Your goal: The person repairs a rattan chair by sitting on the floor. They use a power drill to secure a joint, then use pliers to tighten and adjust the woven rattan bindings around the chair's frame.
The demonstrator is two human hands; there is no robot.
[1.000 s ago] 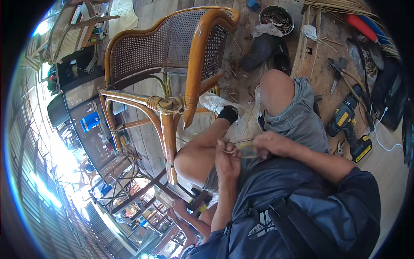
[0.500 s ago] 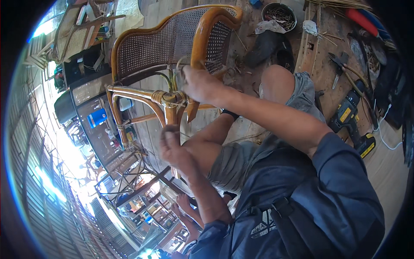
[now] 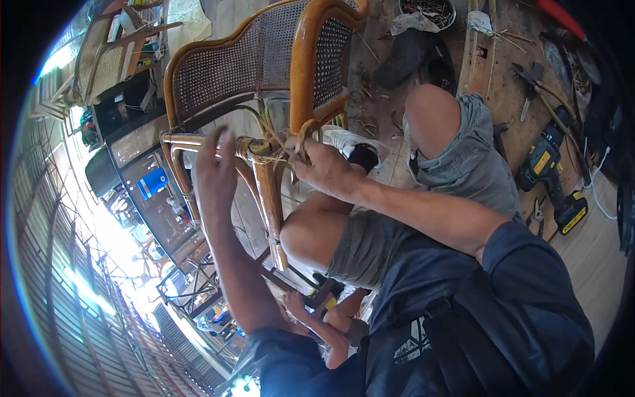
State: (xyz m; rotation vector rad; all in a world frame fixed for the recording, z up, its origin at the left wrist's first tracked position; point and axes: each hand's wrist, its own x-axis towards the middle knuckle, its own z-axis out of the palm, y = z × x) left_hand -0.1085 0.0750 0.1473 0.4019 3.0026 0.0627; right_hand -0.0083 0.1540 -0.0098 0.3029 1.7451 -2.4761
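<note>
Rattan chair (image 3: 264, 73) lies tipped on its side on the wooden floor (image 3: 595, 264), cane-mesh back facing up-left, frame joint in front of the person's knees.

Change vs a second ago: both hands were down at the lap working a thin strand; half a second ago the right hand had already gone up to the joint. Now both are at the chair.

- Right hand (image 3: 324, 169): closed around the rattan binding strand (image 3: 301, 135) right at the frame joint (image 3: 261, 151), where the arm rail meets the leg. Fingers curled, strand pinched and looping up over the wrap.
- Left hand (image 3: 215, 169): fingers spread, mostly open, palm against the horizontal arm rail (image 3: 192, 140) just left of the joint. Can't tell whether it grips the rail or only rests on it.

Read: prep at the lap looks finished, wrapping at the joint is underway. Left steadies the frame, right feeds and tensions the strand. Wrap looks partial, with loose ends still sticking out.

Nearby, untouched: yellow cordless drill (image 3: 552, 178) on the floor to the right, pliers (image 3: 537, 215) beside it, bowl of small hardware (image 3: 426, 10) top centre.
</note>
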